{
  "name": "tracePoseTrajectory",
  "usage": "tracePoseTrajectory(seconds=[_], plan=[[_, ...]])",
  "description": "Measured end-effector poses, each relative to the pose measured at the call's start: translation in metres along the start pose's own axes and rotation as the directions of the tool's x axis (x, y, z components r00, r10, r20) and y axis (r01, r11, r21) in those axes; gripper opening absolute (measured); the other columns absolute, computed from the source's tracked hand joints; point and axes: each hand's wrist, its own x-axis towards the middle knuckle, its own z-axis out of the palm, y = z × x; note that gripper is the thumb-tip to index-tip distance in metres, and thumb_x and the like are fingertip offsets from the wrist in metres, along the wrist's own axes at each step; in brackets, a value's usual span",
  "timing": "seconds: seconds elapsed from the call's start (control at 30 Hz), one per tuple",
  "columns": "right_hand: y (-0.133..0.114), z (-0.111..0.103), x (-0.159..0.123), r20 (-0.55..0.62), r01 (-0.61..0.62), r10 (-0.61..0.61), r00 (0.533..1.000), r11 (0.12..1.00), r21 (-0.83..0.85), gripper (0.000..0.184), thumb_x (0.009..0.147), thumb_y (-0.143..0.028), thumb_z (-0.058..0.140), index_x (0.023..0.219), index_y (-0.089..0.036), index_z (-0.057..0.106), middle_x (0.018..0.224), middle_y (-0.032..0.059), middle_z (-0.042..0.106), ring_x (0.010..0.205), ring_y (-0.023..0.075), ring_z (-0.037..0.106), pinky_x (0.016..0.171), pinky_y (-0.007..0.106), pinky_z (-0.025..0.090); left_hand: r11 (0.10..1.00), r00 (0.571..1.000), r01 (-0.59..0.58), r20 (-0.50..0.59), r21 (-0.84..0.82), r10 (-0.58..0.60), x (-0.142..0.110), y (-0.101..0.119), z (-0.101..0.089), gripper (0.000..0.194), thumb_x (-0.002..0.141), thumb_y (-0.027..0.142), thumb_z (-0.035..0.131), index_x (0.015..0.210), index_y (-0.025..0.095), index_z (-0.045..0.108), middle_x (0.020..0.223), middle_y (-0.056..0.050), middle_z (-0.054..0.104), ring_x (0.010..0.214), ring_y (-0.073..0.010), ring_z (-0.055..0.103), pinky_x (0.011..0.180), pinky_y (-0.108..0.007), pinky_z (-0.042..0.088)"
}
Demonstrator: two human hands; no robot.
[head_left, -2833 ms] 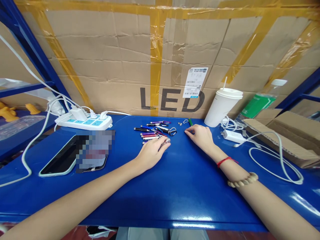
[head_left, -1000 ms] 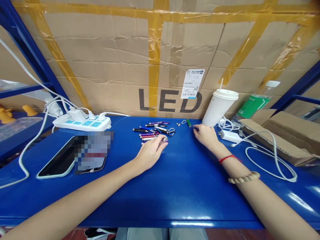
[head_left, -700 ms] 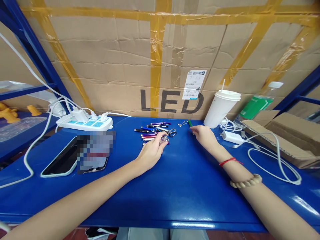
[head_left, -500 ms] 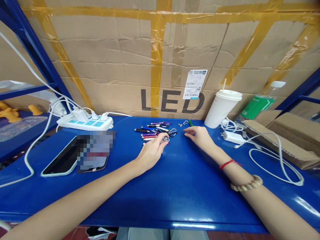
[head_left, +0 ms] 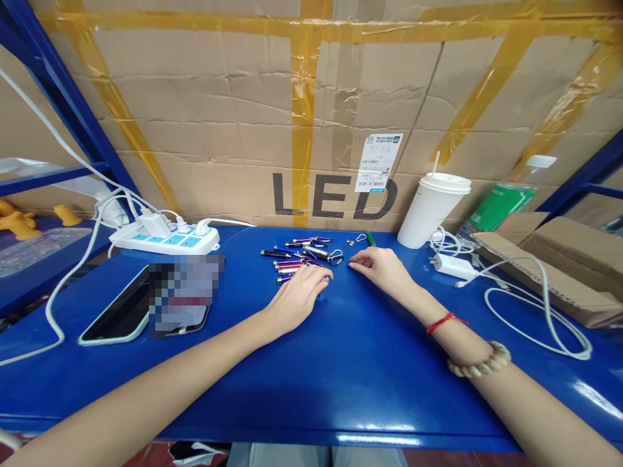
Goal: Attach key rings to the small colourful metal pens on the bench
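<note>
A pile of several small keychain flashlights (head_left: 294, 255), purple, blue, red and black, lies on the blue table (head_left: 341, 376). My left hand (head_left: 298, 297) rests just in front of the pile. Its fingers curl around one small flashlight, which barely shows at the fingertips. My right hand (head_left: 382, 267) lies close beside it, fingertips pinched together and pointing left; what they hold is hidden. A metal clip (head_left: 335, 259) sits between the hands. Small silver bits (head_left: 350, 242), another clip (head_left: 361, 237) and a green piece (head_left: 370, 239) lie behind.
A white lidded cup with a straw (head_left: 431, 211) stands at the back right, beside a white charger (head_left: 450, 266) and coiled cable (head_left: 540, 311). An open cardboard box (head_left: 549, 259) is at far right. A power strip (head_left: 165, 240) and phones (head_left: 121, 311) are on the left.
My right hand reached back towards the green piece near the cup, then came left to sit beside my left hand. My left hand stayed at the pile and closed its fingers over a flashlight.
</note>
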Motion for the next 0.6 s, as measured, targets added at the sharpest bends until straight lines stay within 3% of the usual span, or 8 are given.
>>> tracePoseTrajectory(seconds=[0.33, 0.6], plan=[[-0.007, -0.004, -0.001, 0.028, -0.059, 0.061, 0.998, 0.996, -0.069, 0.017, 0.078, -0.029, 0.059, 0.092, -0.021, 0.067, 0.084, -0.0012, 0.065, 0.076, 0.0133, 0.059, 0.065, 0.023, 0.043, 0.98, 0.994, -0.098, 0.072, 0.174, 0.086, 0.001, 0.001, 0.0, 0.02, 0.094, 0.022, 0.034, 0.098, 0.017, 0.053, 0.094, -0.003, 0.051, 0.089, -0.0168, 0.043, 0.086, -0.032, 0.034], [-0.01, -0.011, -0.004, 0.042, -0.074, 0.077, 0.996, 0.994, -0.08, 0.016, 0.08, -0.031, 0.057, 0.083, -0.019, 0.067, 0.085, 0.0007, 0.065, 0.078, 0.0137, 0.058, 0.065, 0.023, 0.042, 0.986, 0.998, -0.061, 0.003, 0.154, 0.062, 0.0, 0.004, -0.002, 0.018, 0.094, 0.021, 0.036, 0.099, 0.017, 0.052, 0.098, -0.002, 0.056, 0.092, -0.016, 0.046, 0.086, -0.03, 0.035]])
